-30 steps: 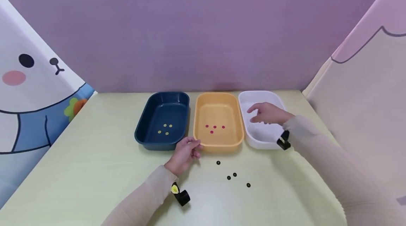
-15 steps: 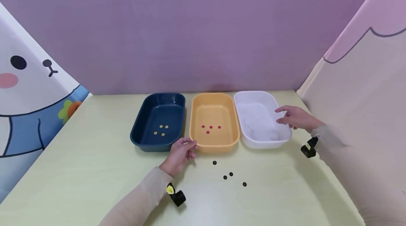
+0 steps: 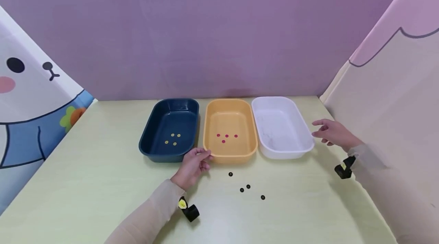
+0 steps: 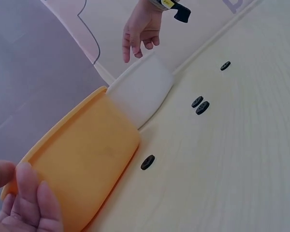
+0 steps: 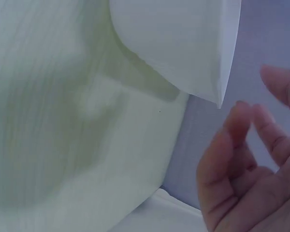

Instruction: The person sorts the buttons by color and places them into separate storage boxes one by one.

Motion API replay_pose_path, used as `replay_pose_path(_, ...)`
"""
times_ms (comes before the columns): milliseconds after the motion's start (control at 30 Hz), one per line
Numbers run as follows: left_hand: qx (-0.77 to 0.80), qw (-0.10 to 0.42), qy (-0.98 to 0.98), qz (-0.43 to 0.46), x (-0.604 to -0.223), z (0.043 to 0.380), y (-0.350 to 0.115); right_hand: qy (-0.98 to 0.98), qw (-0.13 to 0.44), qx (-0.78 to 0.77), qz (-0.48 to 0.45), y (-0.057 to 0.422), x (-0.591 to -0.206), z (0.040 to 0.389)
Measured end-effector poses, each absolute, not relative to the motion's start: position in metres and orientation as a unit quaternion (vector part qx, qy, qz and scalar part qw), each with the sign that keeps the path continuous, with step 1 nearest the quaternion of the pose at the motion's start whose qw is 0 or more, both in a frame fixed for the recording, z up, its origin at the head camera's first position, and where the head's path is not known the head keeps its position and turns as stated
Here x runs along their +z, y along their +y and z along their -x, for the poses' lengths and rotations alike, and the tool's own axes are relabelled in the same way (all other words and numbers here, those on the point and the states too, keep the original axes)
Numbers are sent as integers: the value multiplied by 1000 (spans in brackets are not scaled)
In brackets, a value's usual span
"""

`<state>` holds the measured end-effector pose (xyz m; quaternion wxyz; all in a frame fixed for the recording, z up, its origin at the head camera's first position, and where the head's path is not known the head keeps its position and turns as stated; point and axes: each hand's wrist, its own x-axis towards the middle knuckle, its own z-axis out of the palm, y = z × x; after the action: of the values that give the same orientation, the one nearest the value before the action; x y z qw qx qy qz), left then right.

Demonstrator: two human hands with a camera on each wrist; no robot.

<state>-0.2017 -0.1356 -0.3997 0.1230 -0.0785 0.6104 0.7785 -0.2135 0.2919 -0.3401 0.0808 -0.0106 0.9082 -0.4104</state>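
Observation:
My left hand (image 3: 192, 168) pinches the near left corner of the orange tray (image 3: 236, 158) between thumb and fingers; the left wrist view shows its fingertips (image 4: 28, 181) at the rim. Several red buttons (image 3: 226, 136) lie inside that tray. My right hand (image 3: 334, 133) is just right of the white tray (image 3: 286, 155), fingers loosely bent and nothing between them. In the right wrist view its thumb stands apart from the fingers, near the white tray's wall (image 5: 169, 38). No buttons show in the white tray. Several black buttons (image 3: 230, 174) lie on the table before the trays.
A dark blue tray (image 3: 168, 158) with several yellow buttons (image 3: 178, 135) stands left of the orange one. The three trays line up along the back of the pale table (image 3: 103, 175). A purple backdrop (image 3: 219, 34) rises behind, with printed cloth at both sides.
My right hand has moved right, from over the white tray to beyond its right side. The left hand keeps its pinch on the orange tray. The head view has shifted slightly.

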Motion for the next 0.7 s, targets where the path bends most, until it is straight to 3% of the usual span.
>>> replay_pose_path(133,770,139,619,71,-401,199,-136,890,91,-445,-33,295,-347,207)
replay_pose_path(233,731,181,657,45,-402,196,-138,873,117,-471,-52,294,-351,203)
replay_pose_path(367,581,247,773,-61,-398,192,-141,854,148,-497,-43,292,-357,201)
replay_pose_path(433,489,257,824,-128,-395,191,-140,843,154,-513,-42,291,-360,200)
replay_pose_path(700,246,159,910,-294,-391,195,-115,780,155,-604,-56,287,-375,200)
